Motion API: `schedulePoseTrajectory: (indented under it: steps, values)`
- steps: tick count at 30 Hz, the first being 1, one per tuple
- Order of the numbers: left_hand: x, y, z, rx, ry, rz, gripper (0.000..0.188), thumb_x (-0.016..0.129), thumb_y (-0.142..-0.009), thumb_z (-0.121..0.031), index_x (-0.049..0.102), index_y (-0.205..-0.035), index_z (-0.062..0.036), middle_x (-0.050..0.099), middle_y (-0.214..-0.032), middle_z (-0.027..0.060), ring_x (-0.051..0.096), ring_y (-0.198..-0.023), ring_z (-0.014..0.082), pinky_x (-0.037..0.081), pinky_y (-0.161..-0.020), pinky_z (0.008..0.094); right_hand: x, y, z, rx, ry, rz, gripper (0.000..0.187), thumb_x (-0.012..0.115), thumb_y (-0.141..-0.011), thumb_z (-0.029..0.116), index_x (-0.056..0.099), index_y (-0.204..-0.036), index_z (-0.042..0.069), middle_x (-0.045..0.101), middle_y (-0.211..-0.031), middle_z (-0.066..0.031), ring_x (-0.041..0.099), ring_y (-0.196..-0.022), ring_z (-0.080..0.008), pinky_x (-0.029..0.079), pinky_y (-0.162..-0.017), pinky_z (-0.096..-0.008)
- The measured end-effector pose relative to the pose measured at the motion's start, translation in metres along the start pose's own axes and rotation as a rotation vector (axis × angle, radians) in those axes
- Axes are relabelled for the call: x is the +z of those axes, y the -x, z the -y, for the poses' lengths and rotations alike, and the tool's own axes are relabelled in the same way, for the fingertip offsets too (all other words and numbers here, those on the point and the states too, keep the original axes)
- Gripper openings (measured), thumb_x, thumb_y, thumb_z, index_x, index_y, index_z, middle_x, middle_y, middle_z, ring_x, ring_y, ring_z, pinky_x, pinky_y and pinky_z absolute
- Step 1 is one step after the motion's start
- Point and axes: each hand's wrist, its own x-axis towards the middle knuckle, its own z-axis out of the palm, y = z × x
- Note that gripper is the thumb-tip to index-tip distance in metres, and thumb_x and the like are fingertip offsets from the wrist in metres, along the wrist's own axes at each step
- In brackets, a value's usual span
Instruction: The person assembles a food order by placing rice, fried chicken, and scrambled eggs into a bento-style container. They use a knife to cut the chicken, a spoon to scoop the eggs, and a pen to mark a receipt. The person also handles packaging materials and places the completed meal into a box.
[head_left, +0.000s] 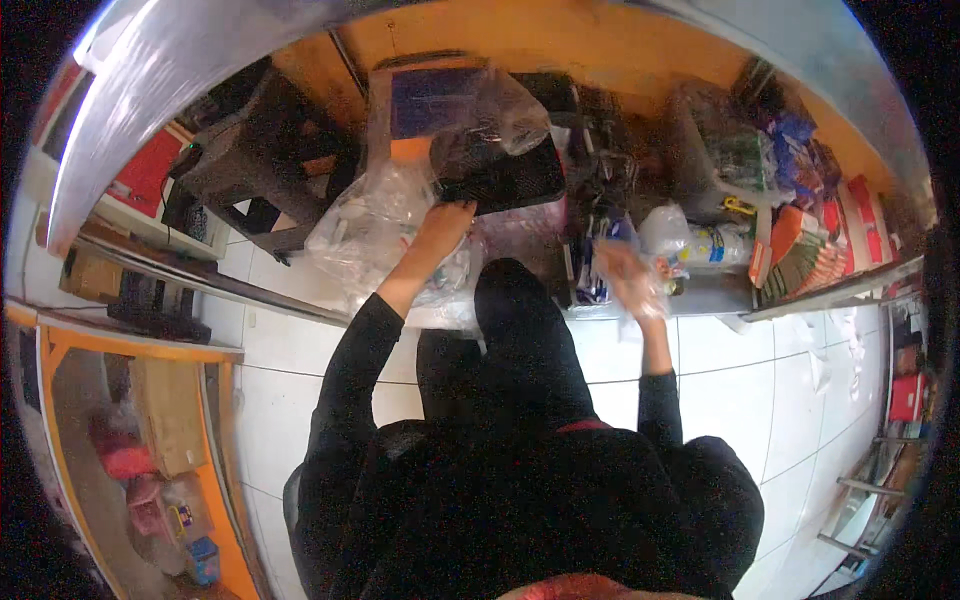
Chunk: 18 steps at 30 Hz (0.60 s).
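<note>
The black mesh container [532, 181] lies just beyond the left hand [445, 232], its long axis running roughly left to right. The left fingers bend against its near-left edge; whether they pinch it, I cannot tell. The left hand is the nearer one; the right hand [626, 278] is apart, to the right and nearer the body, blurred, so its fingers' state cannot be told. Clear plastic bags [378, 232] bunch left of the container, a dark blue panel [432, 100] lies beyond it, and white floor tiles [720, 390] spread nearer.
</note>
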Motion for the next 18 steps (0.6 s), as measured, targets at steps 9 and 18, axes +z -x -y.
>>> schedulePoseTrajectory:
  steps: [9, 18]
  values:
    - [-0.005, -0.014, 0.0, -0.054, 0.038, 0.049, 0.013, 0.051, -0.069, -0.004, 0.053, -0.081, -0.0006, 0.058, -0.073, 0.0171, 0.059, -0.07, 0.0331, 0.048, -0.059, 0.0403, -0.025, 0.134, -0.071, 0.297, 0.034, -0.136, 0.018, 0.055, -0.077, 0.011, 0.057, -0.093, 0.004, 0.061, -0.086, -0.0153, 0.06, -0.079, -0.0269, 0.046, -0.068, -0.0332]
    - [-0.02, -0.02, -0.006, -0.112, 0.184, -0.055, 0.018, 0.062, -0.067, -0.009, 0.055, -0.082, 0.0009, 0.059, -0.078, 0.019, 0.058, -0.075, 0.0336, 0.047, -0.062, 0.0398, 0.003, 0.083, -0.039, 0.044, 0.043, -0.122, 0.025, 0.051, -0.083, 0.021, 0.054, -0.101, 0.004, 0.06, -0.09, -0.0131, 0.058, -0.082, -0.0236, 0.045, -0.074, -0.0323]
